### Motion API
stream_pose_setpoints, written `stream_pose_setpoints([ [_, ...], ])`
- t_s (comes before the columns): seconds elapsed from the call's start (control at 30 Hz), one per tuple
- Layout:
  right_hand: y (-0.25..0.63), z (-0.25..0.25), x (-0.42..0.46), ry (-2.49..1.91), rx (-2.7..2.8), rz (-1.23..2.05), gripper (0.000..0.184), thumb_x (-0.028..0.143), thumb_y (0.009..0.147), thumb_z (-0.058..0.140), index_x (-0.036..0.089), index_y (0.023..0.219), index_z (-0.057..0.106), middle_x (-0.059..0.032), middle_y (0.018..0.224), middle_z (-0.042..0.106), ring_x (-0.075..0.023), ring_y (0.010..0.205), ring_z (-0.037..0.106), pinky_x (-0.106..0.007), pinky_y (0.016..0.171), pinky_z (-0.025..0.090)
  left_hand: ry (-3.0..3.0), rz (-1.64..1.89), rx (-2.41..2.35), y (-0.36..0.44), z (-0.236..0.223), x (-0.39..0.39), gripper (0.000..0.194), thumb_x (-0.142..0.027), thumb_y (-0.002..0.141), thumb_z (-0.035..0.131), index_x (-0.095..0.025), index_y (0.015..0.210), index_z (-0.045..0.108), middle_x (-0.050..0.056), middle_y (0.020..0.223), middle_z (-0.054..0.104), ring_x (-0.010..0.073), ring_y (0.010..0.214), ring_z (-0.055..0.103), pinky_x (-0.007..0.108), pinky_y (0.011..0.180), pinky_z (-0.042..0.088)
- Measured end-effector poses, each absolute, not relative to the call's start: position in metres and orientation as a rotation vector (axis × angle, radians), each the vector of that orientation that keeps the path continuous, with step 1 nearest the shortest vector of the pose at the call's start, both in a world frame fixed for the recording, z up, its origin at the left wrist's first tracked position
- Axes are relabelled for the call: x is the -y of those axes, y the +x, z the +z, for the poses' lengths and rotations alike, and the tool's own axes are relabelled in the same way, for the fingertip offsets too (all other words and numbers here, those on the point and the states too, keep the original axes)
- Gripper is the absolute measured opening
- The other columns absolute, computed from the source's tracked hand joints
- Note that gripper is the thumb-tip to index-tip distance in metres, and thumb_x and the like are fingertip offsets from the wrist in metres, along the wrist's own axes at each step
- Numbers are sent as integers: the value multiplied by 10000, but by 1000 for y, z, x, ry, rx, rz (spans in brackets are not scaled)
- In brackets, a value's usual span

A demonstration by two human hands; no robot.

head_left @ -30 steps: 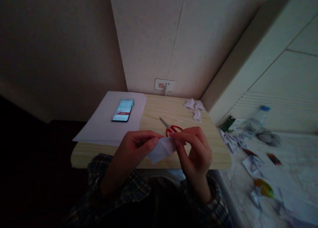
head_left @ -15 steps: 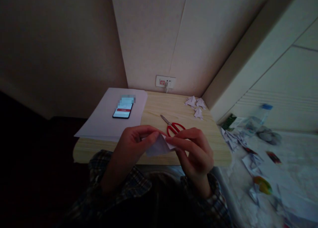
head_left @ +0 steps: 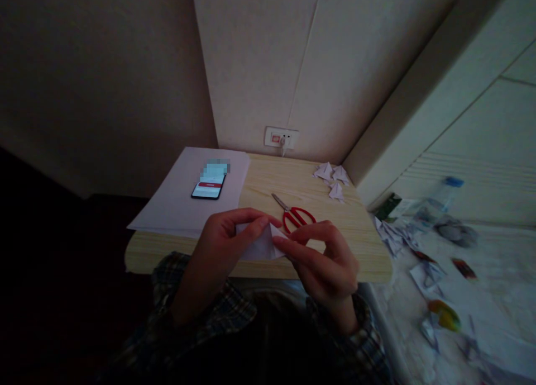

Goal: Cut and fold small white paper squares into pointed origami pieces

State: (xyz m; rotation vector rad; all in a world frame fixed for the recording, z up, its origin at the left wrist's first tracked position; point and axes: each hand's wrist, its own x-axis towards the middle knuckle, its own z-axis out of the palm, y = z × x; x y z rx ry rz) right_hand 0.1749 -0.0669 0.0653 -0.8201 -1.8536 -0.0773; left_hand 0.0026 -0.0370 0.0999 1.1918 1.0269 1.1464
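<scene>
Between my hands, above the front of the small wooden table (head_left: 167, 256), is a piece of folded white paper (head_left: 259, 246). My left hand (head_left: 228, 237) pinches its upper left part between thumb and fingers. From the other side, my right hand (head_left: 326, 259) grips the right end, with the index finger and thumb at a fold. My fingers cover parts of the paper's edges. Just beyond my right hand lie scissors (head_left: 295, 214) with red handles. Three small folded paper figures (head_left: 324, 171) rest at the table's back right corner.
A stack of white paper sheets (head_left: 167, 203) lies on the table's left, with a lit phone (head_left: 210, 181) on top. A wall socket (head_left: 281, 137) holds a plug. To the right, a pale surface carries a clear bottle with a blue cap (head_left: 454, 181) and several folded papers (head_left: 389, 237).
The fingers of my right hand have shifted slightly left along the fold, and the paper's right part looks flatter. The whole view has moved a little; both hands keep hold of the paper.
</scene>
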Motion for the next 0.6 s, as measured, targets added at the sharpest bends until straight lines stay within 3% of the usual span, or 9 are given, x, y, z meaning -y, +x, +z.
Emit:
stream_pose_setpoints([
  [0.3, 178, 65, 66, -814, 1895, -77, 336, 291, 1001, 585, 317, 1321, 685, -46, 954, 655, -195, 772, 613, -356, 657, 560, 1224, 1204, -984, 2, 99, 35, 156, -219, 793, 700, -255, 715, 831, -13, 683, 778, 186, 739, 728, 241, 691, 552],
  [0.6, 175, 66, 66, -812, 1834, 75, 272, 339, 1022, 554, 269, 1213, 736, -42, 919, 633, -188, 805, 601, -337, 700, 526, 1341, 1240, -998, 2, 95, 34, 137, -180, 817, 734, -254, 738, 819, -50, 746, 809, 153, 760, 737, 199, 714, 548],
])
